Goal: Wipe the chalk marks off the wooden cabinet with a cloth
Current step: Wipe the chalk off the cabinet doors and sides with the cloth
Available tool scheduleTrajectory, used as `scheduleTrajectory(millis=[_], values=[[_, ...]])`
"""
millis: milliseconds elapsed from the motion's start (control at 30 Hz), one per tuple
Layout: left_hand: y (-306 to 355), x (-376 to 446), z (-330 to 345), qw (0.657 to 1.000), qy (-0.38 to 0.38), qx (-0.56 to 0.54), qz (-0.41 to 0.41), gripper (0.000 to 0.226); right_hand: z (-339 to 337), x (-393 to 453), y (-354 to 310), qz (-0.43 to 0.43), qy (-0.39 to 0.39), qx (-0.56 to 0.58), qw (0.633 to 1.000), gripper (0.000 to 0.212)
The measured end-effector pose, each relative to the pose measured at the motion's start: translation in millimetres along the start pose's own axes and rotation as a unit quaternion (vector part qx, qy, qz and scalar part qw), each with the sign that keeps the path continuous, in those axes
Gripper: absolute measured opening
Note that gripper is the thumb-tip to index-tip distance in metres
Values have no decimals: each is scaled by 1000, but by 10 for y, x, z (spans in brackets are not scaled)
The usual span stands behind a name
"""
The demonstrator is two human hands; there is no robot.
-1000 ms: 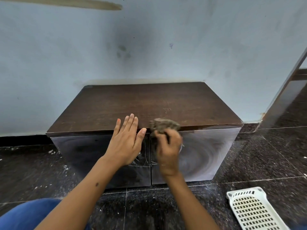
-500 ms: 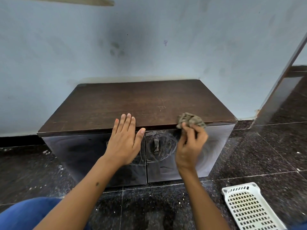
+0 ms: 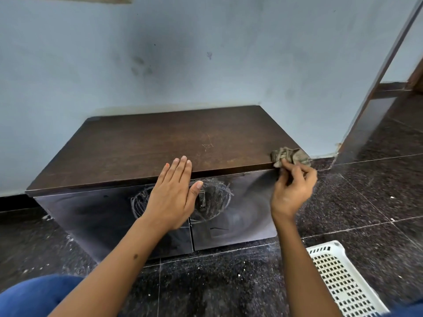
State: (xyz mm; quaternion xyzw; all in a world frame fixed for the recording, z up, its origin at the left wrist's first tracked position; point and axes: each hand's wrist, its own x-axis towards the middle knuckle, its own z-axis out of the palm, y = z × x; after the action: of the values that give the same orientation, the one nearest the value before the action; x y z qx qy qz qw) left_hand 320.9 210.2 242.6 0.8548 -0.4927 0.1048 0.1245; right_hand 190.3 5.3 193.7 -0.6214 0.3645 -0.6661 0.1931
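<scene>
Cabinet point(image 3: 160, 143): dark wood, against a blue wall point(image 3: 206, 53); chalk point(image 3: 219, 197) on its doors.
Floor point(image 3: 366, 202): black tile.
Your left hand point(image 3: 170, 197): flat, released.
Your right hand point(image 3: 291, 191): pinching cloth point(image 3: 289, 156).

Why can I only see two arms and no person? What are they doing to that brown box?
The camera sits on the person's head and looks down, so you see only their arms. The brown box is a wooden cabinet standing on a dark floor by a blue wall. The left hand lies flat, fingers straight, on the cabinet's front edge. The right hand pinches a crumpled cloth against the top's right front corner. White chalk marks, round scribbles, are still on the shiny doors around a small handle. A white plastic basket lies on the floor at the right.
</scene>
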Motion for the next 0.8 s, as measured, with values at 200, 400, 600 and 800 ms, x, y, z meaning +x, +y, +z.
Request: scheduleTrajectory(millis=[200,400,600,800], values=[[2,-11,26,1000,9,-1,3,97,147,-436,-350,-43,-63,12,997,21],[2,-14,33,1000,12,3,3,92,206,-590,-466,-150,-132,35,979,20],[-27,-6,22,1000,4,-1,8,95,-54,114,91,1,21,-14,1000,17],[-65,7,-62,999,-18,-34,10,106,-62,237,101,56,42,14,997,17]])
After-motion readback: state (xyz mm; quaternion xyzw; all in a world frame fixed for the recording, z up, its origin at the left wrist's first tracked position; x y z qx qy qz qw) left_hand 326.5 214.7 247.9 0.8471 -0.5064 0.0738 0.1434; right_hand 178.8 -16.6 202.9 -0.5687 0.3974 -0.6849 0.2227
